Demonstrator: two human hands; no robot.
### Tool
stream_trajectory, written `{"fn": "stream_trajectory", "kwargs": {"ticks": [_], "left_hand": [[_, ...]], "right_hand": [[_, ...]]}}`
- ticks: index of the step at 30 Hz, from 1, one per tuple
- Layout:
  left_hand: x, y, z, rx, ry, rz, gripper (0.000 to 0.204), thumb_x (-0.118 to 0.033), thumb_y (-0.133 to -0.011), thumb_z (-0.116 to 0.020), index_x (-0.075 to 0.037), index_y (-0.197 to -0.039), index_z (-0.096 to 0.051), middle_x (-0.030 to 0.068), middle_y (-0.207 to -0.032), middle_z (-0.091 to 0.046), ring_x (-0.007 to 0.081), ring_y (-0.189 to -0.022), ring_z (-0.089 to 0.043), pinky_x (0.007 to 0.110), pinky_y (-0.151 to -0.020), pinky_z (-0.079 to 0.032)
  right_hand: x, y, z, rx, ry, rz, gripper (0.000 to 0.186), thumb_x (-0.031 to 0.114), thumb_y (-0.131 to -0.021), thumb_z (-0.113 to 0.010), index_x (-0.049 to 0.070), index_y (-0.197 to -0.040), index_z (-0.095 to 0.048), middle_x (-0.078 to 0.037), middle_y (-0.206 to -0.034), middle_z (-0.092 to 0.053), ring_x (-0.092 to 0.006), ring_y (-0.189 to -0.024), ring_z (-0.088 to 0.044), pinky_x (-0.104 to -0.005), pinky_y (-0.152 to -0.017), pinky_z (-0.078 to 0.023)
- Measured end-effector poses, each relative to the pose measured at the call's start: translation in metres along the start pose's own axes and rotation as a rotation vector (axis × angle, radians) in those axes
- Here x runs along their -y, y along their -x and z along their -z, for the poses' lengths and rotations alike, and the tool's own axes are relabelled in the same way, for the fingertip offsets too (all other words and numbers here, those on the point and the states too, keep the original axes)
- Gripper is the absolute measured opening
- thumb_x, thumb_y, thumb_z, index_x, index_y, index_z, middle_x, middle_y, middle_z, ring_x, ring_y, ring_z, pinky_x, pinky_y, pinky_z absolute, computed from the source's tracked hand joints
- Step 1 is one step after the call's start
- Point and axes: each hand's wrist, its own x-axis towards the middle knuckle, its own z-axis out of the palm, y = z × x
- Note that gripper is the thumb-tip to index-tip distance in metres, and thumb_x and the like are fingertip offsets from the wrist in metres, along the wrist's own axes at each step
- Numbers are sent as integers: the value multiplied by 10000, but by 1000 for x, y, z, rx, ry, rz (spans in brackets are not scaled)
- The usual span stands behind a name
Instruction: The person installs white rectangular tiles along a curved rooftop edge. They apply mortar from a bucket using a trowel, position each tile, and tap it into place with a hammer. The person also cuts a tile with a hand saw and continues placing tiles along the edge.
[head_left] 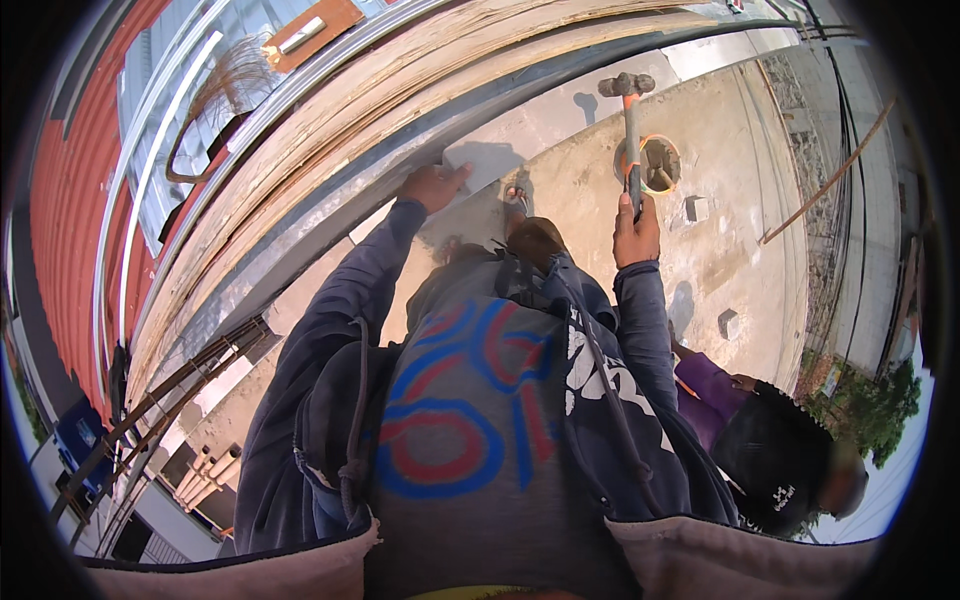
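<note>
My right hand (637, 232) is wrapped round the dark grip of a hammer (631, 125). The hammer's orange-marked handle points away from me, and its heavy, blunt dark head is at the far end. My left hand (432, 188) is held out beside a long grey panel (483, 158), its thumb sticking out to the right. Some of its fingers are hard to see, and I cannot tell whether it touches the panel. Just right of the hammer handle stands a round bucket (672, 180) with an orange rim and something greyish inside.
Long stacked wooden boards (400, 85) run along the left and far side, beside red corrugated sheets (75, 270). Two small pale blocks (696, 208) sit on the concrete floor (755, 240). At lower right is another person in a black vest (785, 455) with purple sleeves. A thin stick (835, 175) leans at right.
</note>
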Motion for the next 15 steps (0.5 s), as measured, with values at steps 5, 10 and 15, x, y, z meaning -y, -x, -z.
{"fn": "stream_trajectory", "kwargs": {"ticks": [5,10,15], "left_hand": [[10,-17,-8,109,43,-53,884,-815,-925,-535,26,-1024,-789,266,-971,-760,372,-984,-745,441,-913,-539],[13,-20,-17,137,78,-42,872,-806,-940,-522,26,-987,-779,277,-1011,-757,388,-1004,-737,465,-908,-536],[13,-27,-9,187,-37,-87,912,-817,-957,-469,38,-1043,-776,282,-1070,-757,413,-1038,-730,471,-933,-539]], "right_hand": [[24,33,-18,-63,51,312,334,347,-1089,-569,80,-1288,-552,-221,-845,-706,-457,-775,-712,-502,-665,-530],[-19,33,-56,168,370,96,329,427,-1060,-592,116,-1164,-574,-231,-748,-695,-484,-754,-701,-555,-668,-526],[-10,42,-61,164,275,87,379,472,-1057,-587,103,-1135,-624,-241,-809,-712,-482,-809,-708,-547,-714,-531]]}}
